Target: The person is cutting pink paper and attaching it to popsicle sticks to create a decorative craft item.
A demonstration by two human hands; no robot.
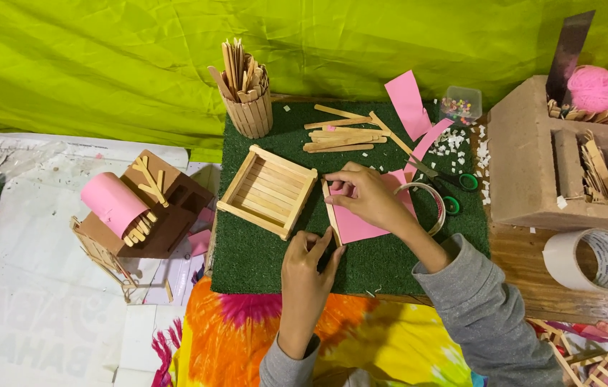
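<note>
Both hands on one stick (332, 215) lying along the left edge of a pink sheet (361, 218) on the green mat (254, 251). Left hand (306, 269) pinches the stick's near end between thumb and fingers. Right hand (365, 193) pinches the far end, fingers curled, palm over the sheet. Square stick tray (268, 190) just left of the stick. Loose sticks (343, 136), scissors (447, 183) farther back.
</note>
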